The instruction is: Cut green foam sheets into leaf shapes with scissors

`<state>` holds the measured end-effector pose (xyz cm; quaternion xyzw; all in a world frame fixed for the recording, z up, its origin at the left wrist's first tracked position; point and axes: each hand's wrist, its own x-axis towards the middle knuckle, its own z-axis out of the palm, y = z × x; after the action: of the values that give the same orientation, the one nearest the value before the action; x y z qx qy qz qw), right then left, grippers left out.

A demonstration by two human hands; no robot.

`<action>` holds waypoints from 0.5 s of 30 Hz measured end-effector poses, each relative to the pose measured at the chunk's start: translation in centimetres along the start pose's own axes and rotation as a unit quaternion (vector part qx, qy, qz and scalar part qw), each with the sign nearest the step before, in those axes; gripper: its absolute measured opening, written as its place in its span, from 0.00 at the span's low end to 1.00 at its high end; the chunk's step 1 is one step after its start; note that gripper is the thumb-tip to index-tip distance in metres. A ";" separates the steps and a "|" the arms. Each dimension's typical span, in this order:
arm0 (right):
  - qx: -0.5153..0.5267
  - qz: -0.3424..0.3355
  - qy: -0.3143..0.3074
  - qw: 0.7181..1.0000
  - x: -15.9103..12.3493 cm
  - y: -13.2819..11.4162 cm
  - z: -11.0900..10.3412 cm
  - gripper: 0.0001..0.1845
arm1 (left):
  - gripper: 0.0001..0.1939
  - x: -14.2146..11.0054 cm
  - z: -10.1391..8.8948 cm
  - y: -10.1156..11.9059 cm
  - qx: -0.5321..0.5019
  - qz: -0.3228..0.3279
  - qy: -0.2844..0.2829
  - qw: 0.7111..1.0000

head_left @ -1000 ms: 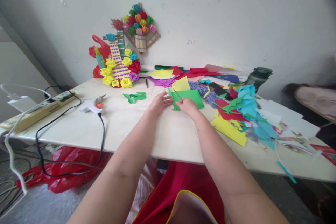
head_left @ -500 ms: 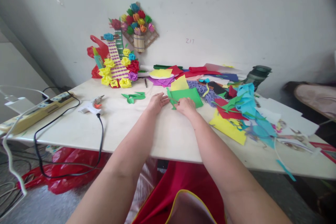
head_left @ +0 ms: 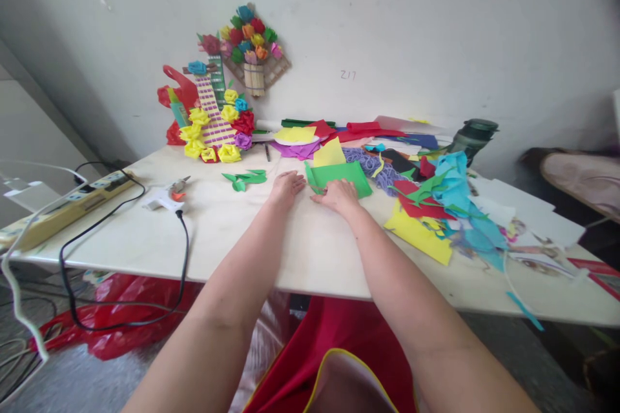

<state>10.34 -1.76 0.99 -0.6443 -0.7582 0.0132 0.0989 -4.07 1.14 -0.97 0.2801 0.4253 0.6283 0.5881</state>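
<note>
A sheet of green paper (head_left: 351, 174) lies on the white table, with a narrow green strip at its left edge. My right hand (head_left: 339, 195) is bent over the sheet's lower left part, fingers curled against it and thumb pointing left; the fingertips are partly hidden. To the left of the sheet, my left hand (head_left: 287, 188) rests on the table, fingers stretched and slightly apart, holding nothing. Several cut green paper leaves (head_left: 245, 179) lie further left. Behind the green sheet is a piece of yellow paper (head_left: 329, 152).
At left are a hot glue gun (head_left: 167, 199) with its black cord and a power strip (head_left: 72, 206). Paper-flower crafts (head_left: 217, 116) stand at the back left. Purple yarn (head_left: 382, 175), blue crepe paper (head_left: 453, 187) and a dark bottle (head_left: 473, 139) occupy the right.
My right hand has shifted slightly left and down over the green sheet's corner, covering more of the strip. My left hand stays beside it, still stretched out. The whole view has shifted slightly.
</note>
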 end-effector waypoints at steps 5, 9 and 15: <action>-0.005 -0.027 -0.002 1.000 -0.2 -0.2 0.0 0.16 | 0.09 0.1 -0.3 0.2 -0.005 -0.023 -0.016 1.000; 0.009 -0.037 0.009 0.999 -0.1 0.0 0.3 0.13 | 0.08 0.0 -0.4 0.4 -0.010 -0.054 -0.043 0.998; 0.098 -0.045 -0.001 0.994 0.3 1.0 0.5 0.07 | 0.05 -0.2 -0.2 0.4 -0.019 -0.046 -0.047 0.998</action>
<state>11.19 -1.21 0.37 -0.5970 -0.7815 0.0837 0.1609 -4.46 0.92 -0.69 0.2783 0.3978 0.5943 0.6412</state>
